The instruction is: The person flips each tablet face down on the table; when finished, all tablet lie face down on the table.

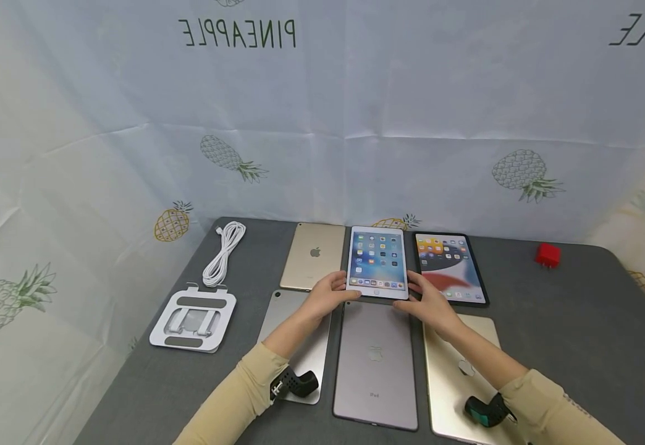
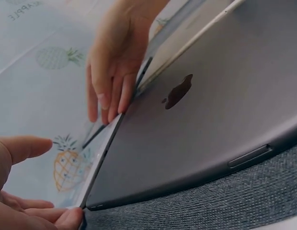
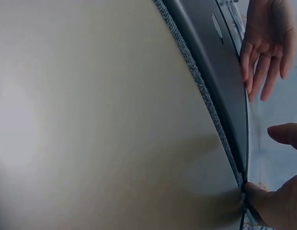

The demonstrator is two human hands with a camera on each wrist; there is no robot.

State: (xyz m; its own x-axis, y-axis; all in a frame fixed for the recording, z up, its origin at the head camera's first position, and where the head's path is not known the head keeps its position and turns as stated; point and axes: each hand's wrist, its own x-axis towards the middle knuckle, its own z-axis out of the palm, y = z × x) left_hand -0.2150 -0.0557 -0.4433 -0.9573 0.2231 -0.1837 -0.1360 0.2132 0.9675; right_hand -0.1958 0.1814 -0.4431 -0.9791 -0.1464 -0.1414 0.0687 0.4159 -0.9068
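A small white tablet [image 1: 377, 259] lies face up at the back of the table, its screen lit with app icons. My left hand [image 1: 328, 293] touches its left side near the lower corner. On the opposite side my right hand [image 1: 428, 303] touches the right edge. Both hands have their fingers extended rather than curled around it. In the left wrist view the left thumb [image 2: 26, 148] stands apart from the other fingers. Just below the white tablet lies a grey iPad [image 1: 375, 364], back up.
A gold tablet [image 1: 312, 254] and a lit black-framed tablet [image 1: 450, 267] flank the white one. Nearer lie a silver tablet [image 1: 295, 346] and a large gold tablet [image 1: 461, 371]. A white cable [image 1: 223, 253], folding stand [image 1: 193, 318] and red charger [image 1: 548, 254] lie farther out.
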